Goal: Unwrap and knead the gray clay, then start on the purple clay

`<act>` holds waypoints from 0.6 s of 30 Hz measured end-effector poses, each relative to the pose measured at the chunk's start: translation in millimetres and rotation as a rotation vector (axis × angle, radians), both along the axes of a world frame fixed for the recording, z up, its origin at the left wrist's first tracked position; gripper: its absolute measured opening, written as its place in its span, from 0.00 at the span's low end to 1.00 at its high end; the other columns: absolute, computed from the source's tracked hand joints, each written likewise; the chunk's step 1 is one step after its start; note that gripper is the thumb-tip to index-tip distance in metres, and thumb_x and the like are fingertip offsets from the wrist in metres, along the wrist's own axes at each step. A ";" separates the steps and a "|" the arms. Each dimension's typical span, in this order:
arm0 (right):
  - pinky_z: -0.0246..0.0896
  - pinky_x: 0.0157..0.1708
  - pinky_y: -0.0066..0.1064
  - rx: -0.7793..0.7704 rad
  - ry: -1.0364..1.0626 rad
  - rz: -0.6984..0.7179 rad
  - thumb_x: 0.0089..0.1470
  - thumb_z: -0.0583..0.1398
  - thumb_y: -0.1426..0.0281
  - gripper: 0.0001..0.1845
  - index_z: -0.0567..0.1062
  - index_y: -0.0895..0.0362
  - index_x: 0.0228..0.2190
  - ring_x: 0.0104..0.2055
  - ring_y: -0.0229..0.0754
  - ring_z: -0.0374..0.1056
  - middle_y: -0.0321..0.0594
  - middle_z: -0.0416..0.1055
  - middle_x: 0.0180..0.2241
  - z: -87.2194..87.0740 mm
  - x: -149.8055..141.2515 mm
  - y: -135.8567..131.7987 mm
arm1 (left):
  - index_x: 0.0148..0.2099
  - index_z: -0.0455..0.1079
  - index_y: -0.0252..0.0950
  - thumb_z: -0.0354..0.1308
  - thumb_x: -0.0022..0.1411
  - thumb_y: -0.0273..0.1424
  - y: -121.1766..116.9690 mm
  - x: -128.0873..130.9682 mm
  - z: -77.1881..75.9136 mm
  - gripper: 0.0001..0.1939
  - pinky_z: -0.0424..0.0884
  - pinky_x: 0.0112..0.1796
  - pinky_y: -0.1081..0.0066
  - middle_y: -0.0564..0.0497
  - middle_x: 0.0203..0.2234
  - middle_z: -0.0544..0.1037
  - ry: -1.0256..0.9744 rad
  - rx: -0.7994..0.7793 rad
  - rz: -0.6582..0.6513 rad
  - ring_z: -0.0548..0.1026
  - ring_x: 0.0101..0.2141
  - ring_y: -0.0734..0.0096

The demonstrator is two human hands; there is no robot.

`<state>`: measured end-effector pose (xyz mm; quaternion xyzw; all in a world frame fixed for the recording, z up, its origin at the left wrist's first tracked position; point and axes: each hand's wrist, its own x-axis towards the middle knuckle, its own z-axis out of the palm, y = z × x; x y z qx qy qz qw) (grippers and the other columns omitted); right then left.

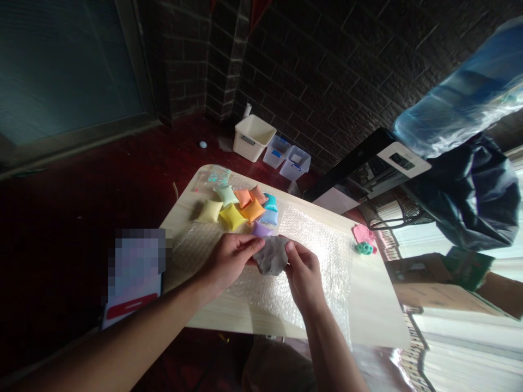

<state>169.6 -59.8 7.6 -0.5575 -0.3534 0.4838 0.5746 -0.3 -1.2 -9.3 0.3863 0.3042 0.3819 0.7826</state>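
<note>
A flattened, uneven lump of grey modelling clay (271,256) is held above the table between both hands. My left hand (232,255) pinches its left edge, thumb on top and fingers underneath. On the opposite edge, my right hand (304,268) grips it the same way, with the thumb pressed on the surface. Just beyond the clay lie several small pillow-shaped packets, among them a purple one (261,230), a yellow one (232,216), an orange one (252,209) and a teal one (270,202). Bubble wrap (327,256) spreads over the tabletop below the hands.
Pink clay (363,234) and a green clay piece (365,248) sit near the right edge of the wooden table (371,305). Plastic bins (254,132) stand on the floor behind. A water dispenser (404,159) and cardboard boxes (441,291) are at the right.
</note>
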 end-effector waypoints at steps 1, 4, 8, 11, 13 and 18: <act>0.65 0.30 0.34 -0.006 0.005 0.010 0.58 0.71 0.54 0.16 0.87 0.55 0.36 0.27 0.40 0.68 0.40 0.79 0.28 -0.2 0.2 -0.1 | 0.45 0.85 0.34 0.70 0.62 0.45 0.3 0.0 -0.8 0.19 0.82 0.42 0.62 0.44 0.37 0.86 0.001 0.010 0.013 0.83 0.39 0.60; 0.65 0.31 0.34 -0.011 -0.010 0.036 0.56 0.73 0.57 0.14 0.87 0.56 0.31 0.28 0.41 0.69 0.40 0.78 0.25 -2.3 1.8 -0.2 | 0.43 0.85 0.34 0.71 0.62 0.45 1.0 -0.9 -1.0 0.19 0.82 0.40 0.64 0.44 0.36 0.86 0.024 0.027 0.059 0.83 0.37 0.61; 0.64 0.32 0.34 0.014 -0.045 -0.021 0.55 0.74 0.59 0.13 0.88 0.56 0.30 0.29 0.41 0.69 0.40 0.79 0.25 -4.4 4.5 -0.6 | 0.44 0.84 0.34 0.70 0.62 0.46 -0.3 -1.7 2.6 0.19 0.82 0.41 0.64 0.44 0.38 0.86 -0.011 -0.020 0.050 0.83 0.39 0.60; 0.64 0.32 0.33 0.043 -0.098 -0.081 0.54 0.75 0.59 0.13 0.87 0.57 0.29 0.29 0.40 0.69 0.40 0.80 0.26 -3.1 4.3 -0.6 | 0.47 0.82 0.34 0.73 0.60 0.44 -2.1 -0.4 2.8 0.20 0.81 0.43 0.64 0.43 0.41 0.86 -0.064 -0.089 -0.034 0.84 0.42 0.60; 0.66 0.32 0.33 0.045 -0.098 -0.052 0.54 0.75 0.58 0.14 0.87 0.56 0.32 0.30 0.40 0.71 0.40 0.81 0.29 -1.0 2.5 -0.4 | 0.46 0.82 0.32 0.76 0.57 0.41 -3.0 1.2 0.3 0.21 0.80 0.44 0.65 0.43 0.40 0.86 -0.064 -0.106 -0.056 0.83 0.41 0.60; 0.69 0.35 0.36 -0.005 -0.081 0.157 0.53 0.75 0.58 0.15 0.86 0.56 0.36 0.32 0.43 0.73 0.41 0.81 0.31 3.4 -3.0 -0.5 | 0.42 0.81 0.30 0.77 0.54 0.40 -4.1 3.2 -7.5 0.20 0.76 0.36 0.70 0.45 0.33 0.85 0.029 0.027 0.004 0.81 0.33 0.66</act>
